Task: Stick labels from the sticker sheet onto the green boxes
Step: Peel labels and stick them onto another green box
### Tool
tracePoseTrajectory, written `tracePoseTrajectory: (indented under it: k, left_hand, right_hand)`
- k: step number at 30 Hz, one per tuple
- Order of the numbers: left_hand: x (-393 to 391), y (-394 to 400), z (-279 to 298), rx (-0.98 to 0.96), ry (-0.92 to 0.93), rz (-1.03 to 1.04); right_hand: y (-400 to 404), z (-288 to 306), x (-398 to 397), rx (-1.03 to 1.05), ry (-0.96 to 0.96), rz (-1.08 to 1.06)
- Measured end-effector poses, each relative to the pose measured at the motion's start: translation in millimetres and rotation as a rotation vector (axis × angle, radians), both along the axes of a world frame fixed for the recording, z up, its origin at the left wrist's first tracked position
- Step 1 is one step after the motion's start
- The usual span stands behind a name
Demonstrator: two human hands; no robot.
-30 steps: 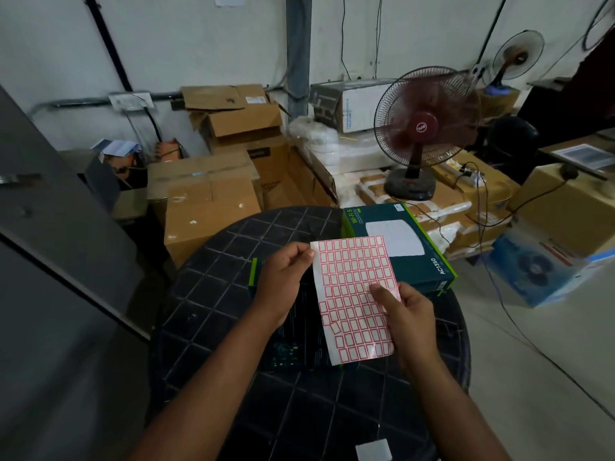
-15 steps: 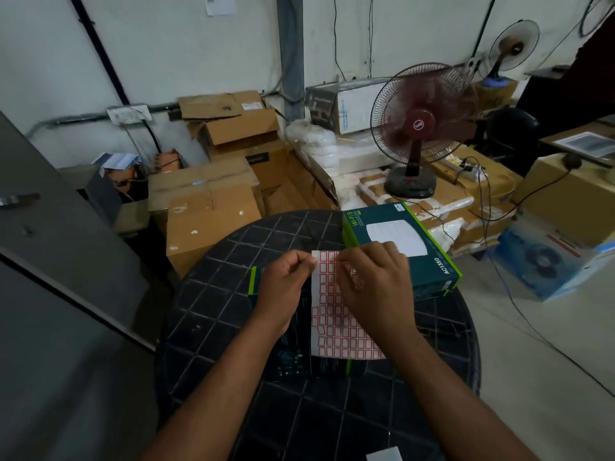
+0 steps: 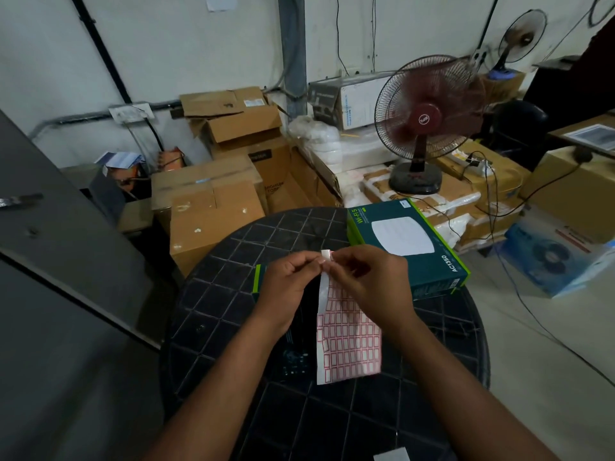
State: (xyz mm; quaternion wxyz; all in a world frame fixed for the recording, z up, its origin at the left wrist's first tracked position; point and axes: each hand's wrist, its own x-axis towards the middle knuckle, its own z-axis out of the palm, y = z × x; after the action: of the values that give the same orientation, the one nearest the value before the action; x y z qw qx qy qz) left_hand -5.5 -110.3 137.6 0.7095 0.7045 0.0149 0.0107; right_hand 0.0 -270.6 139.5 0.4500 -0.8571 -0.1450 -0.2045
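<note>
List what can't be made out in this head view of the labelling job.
- Dark green box under the hands: mostly hidden by the left hand and red-grid sticker sheet.
- Small white label: its grip by the right hand is unclear.
- Green Wi-Fi box: small print too tiny.
- White paper: cut off by the bottom edge.

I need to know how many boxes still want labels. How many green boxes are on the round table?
2. One green box lies at the table's far right edge. A second green box lies under the hands and sticker sheet, mostly hidden. More underneath cannot be ruled out.
</note>
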Motion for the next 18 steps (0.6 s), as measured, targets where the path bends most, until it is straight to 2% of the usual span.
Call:
tracePoseTrajectory:
  k: [3, 18]
  left_hand:
    - [-0.3, 0.2, 0.9, 0.004, 0.003, -0.015]
    - [-2.7, 1.8, 2.5, 0.040, -0.020, -0.025]
  right_hand:
    - [-1.2, 3.6, 1.6, 0.026, 0.058, 0.013]
    - [0.4, 1.5, 5.9, 0.004, 0.102, 0.018]
